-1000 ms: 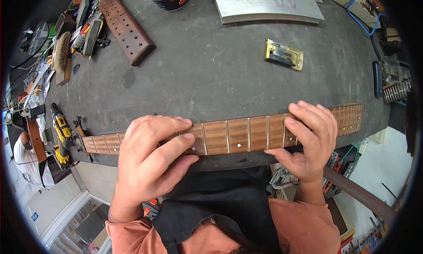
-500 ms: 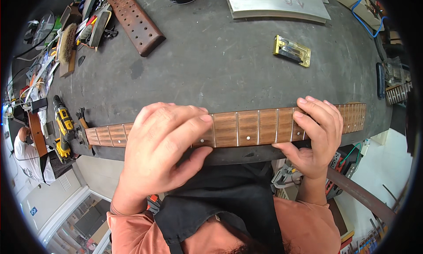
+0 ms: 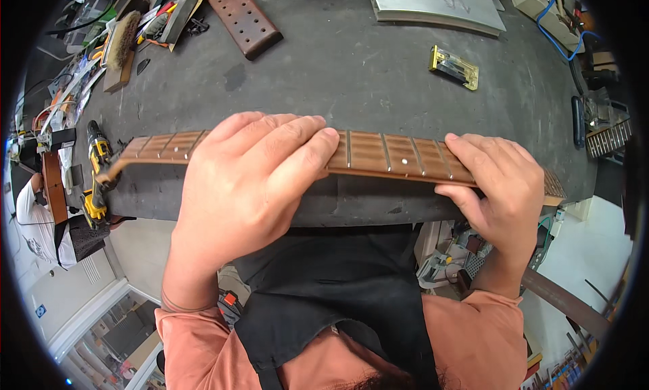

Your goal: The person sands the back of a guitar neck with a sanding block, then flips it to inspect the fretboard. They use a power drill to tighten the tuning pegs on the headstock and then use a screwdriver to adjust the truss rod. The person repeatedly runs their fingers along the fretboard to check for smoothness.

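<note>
Left hand (image 3: pixel 243 173) and right hand (image 3: pixel 503 173) are both holding a fretted guitar neck (image 3: pixel 372 150), which is spanning the near part of the table (image 3: pixel 358 85) from left to right, fretted face turning up. Left hand is gripping left of centre, fingers draping over the frets, thumb hiding from view. Right hand is clasping farther right, fingers lying across the face, thumb resting at the near edge. The neck's left end is blurring beside a yellow-and-black drill (image 3: pixel 99 150); cannot tell whether the neck is touching the table. Far left, a brown block with rows of holes (image 3: pixel 242 18) is lying aslant; a bristled brush (image 3: pixel 123 41) is sitting farther left. Far right, 1 small yellow-and-clear case (image 3: pixel 454 67) is lying just nearer than a grey metal slab (image 3: pixel 436 11).
</note>
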The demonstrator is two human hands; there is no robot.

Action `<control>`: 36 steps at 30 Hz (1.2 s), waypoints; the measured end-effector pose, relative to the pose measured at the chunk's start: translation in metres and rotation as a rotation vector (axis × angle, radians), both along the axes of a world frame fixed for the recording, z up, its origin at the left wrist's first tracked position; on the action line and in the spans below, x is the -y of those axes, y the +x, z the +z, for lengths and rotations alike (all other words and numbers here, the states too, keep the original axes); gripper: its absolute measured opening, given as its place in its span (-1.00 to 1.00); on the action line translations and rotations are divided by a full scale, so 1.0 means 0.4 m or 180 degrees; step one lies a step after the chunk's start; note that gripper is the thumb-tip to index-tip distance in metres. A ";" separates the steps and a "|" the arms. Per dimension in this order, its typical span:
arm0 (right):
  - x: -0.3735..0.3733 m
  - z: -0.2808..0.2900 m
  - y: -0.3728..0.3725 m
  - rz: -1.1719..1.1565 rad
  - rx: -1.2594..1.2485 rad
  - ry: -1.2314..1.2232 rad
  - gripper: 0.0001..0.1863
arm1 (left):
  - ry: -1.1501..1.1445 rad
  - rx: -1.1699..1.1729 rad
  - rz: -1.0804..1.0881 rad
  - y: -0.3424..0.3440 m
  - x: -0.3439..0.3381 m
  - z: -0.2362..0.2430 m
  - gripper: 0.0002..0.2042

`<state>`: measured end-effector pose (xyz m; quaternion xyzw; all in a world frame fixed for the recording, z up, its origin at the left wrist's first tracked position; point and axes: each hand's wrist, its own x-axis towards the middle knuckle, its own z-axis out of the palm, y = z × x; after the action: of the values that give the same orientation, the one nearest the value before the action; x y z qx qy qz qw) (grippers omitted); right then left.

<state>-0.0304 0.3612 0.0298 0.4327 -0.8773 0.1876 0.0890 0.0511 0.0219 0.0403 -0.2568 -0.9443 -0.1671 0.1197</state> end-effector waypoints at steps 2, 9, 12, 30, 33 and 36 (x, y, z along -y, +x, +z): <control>0.008 0.010 -0.011 0.0018 0.0016 -0.0049 -0.47 | 0.0112 -0.0079 -0.0052 -0.012 0.005 0.002 -0.59; 0.014 -0.003 -0.048 -0.0020 0.0061 -0.0153 -0.56 | 0.0288 -0.0630 -0.0159 -0.027 0.035 -0.045 -0.52; 0.017 -0.007 -0.048 -0.0053 0.0024 -0.0179 -0.56 | 0.0243 -0.0671 -0.0157 -0.029 0.034 -0.051 -0.52; 0.022 -0.011 -0.042 -0.0159 -0.0061 -0.0183 -0.53 | 0.0328 -0.0652 -0.0264 -0.046 0.015 -0.044 -0.54; 0.022 -0.013 -0.043 -0.0147 -0.0104 -0.0197 -0.52 | 0.0340 -0.0667 -0.0277 -0.047 0.001 -0.046 -0.54; 0.022 -0.013 -0.039 -0.0177 -0.0114 -0.0183 -0.51 | 0.0332 -0.0705 -0.0264 -0.044 0.001 -0.047 -0.55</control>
<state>-0.0459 0.3522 0.0245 0.4086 -0.8816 0.2024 0.1222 0.0335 0.0214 0.0214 -0.3060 -0.9039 -0.1914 0.2294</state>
